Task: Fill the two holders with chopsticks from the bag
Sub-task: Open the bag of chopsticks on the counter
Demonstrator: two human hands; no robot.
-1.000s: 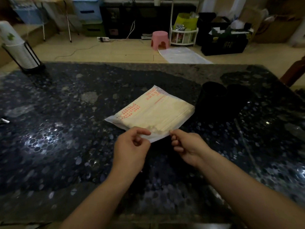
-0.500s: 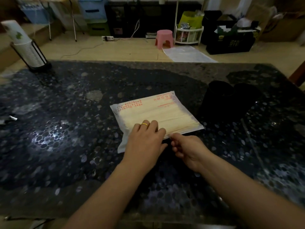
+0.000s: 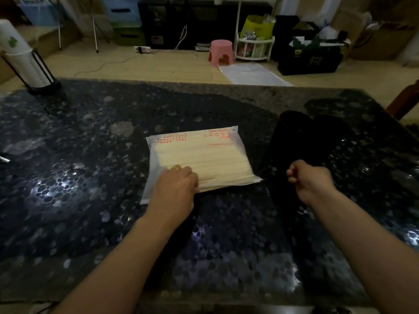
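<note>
The bag (image 3: 199,159) of chopsticks lies flat at the centre of the dark surface (image 3: 79,200). The left hand (image 3: 174,189) rests on the bag's near-left corner, fingers curled at its edge; a firm grip cannot be confirmed. The right hand (image 3: 310,180) is curled into a fist, holding nothing visible, beside the bag. Two dark holders (image 3: 303,137) stand right of the bag.

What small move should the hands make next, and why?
Probably the right hand, curled and holding nothing, returns to the near right corner of the clear plastic bag of pale wooden chopsticks to open it; the left hand presses it flat, and the two black cylindrical holders wait beside it.
</note>
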